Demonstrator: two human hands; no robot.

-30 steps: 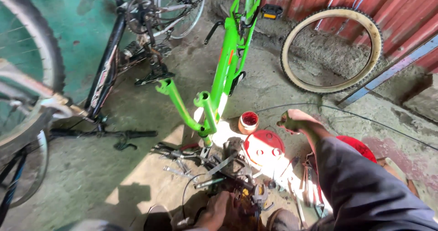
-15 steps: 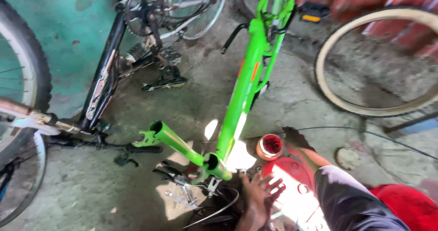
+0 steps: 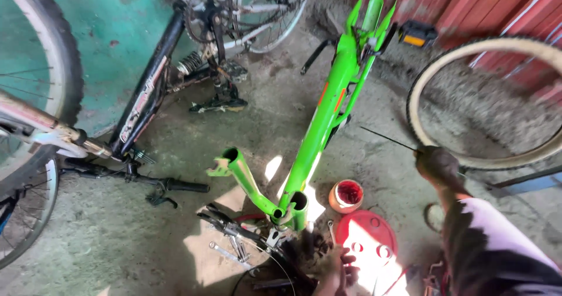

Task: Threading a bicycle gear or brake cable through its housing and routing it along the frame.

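The right hand [image 3: 438, 164] clenches a thin spoke [image 3: 386, 138]; its tip could scratch the green frame [image 3: 328, 112]. The left hand [image 3: 336, 269], fingers spread, rests among loose tools.

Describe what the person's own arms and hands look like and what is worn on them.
Both hands are bare, with no gloves. The right hand looks grimy, and its arm wears a pale sleeve mottled with dark shadow or stains. Only the fingers of the left hand show at the bottom edge; no sleeve is visible there.

Sunlight is falling in patches on the grey concrete floor [image 3: 146, 243]; teal wall [image 3: 99, 33] and red corrugated wall [image 3: 468, 3] are bordering it.
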